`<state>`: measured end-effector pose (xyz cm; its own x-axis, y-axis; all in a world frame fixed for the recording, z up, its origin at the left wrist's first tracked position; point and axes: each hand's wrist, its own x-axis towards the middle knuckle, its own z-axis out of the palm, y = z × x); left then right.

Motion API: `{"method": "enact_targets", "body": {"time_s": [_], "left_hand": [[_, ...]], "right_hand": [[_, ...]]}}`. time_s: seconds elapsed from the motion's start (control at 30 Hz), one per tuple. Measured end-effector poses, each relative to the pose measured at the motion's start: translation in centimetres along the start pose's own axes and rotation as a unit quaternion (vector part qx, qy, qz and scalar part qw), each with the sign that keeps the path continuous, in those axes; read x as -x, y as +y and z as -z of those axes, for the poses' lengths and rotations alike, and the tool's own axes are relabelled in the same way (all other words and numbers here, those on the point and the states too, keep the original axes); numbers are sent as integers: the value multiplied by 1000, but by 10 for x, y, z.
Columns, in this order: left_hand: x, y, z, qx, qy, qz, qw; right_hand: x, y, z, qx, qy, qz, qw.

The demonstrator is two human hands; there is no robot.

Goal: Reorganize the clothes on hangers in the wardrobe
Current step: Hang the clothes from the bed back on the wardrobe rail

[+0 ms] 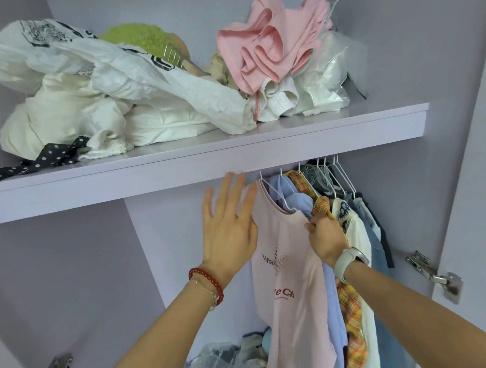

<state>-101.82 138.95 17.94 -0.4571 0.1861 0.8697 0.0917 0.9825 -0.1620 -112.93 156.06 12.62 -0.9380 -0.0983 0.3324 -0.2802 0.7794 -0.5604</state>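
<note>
While the pink shirt (288,267) hangs at the left end of a tight bunch of clothes under the shelf (206,163), its long axis runs straight down from its white hanger (277,194). The right hand (324,237) is on it at shoulder height, fingers curled and pinching the fabric edge where it meets the blue shirt (294,200) just behind. The left hand (228,222) is flat and open, fingers straight and a little spread, its edge touching or nearly touching the pink shirt's left side; which, I cannot tell. So the garment lies between the two hands, with the free stretch of wardrobe to its left.

Behind the blue shirt come a yellow plaid shirt (321,204), a cream printed top (351,222) and denim (367,212), all crowded toward the right. The rail itself is hidden by the shelf front.

Judging from this, the next move likely slides the pink shirt leftward away from the bunch, and the right hand, already holding it, is better placed to steer.

On the shelf sit white bags (99,79) and a crumpled pink garment (272,43).
</note>
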Motion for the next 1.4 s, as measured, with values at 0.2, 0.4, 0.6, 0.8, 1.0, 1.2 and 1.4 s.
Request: {"method": "enact_targets", "body": {"time_s": [0.2,0.4,0.6,0.8,1.0,1.2,1.4], "left_hand": [[-13,33,-79,55,-228,-58,970],[-36,21,-154,10,-331,-15,944],[-34,6,-172,135,-283,-36,949],[-37,-4,-181,217,-281,-24,935],[-36,-11,-179,313,-329,77,888],[-23,-18,-178,319,-341,63,882],[-6,-31,-172,258,-353,49,898]], "right_hand": [[12,16,-2,-68,42,54,995],[5,32,2,-118,69,71,988],[-8,26,9,-85,99,84,988],[-35,0,10,-118,170,128,970],[-54,-8,-18,13,92,117,989],[-39,3,-47,102,6,138,985],[-24,14,-56,45,-11,111,993]]}}
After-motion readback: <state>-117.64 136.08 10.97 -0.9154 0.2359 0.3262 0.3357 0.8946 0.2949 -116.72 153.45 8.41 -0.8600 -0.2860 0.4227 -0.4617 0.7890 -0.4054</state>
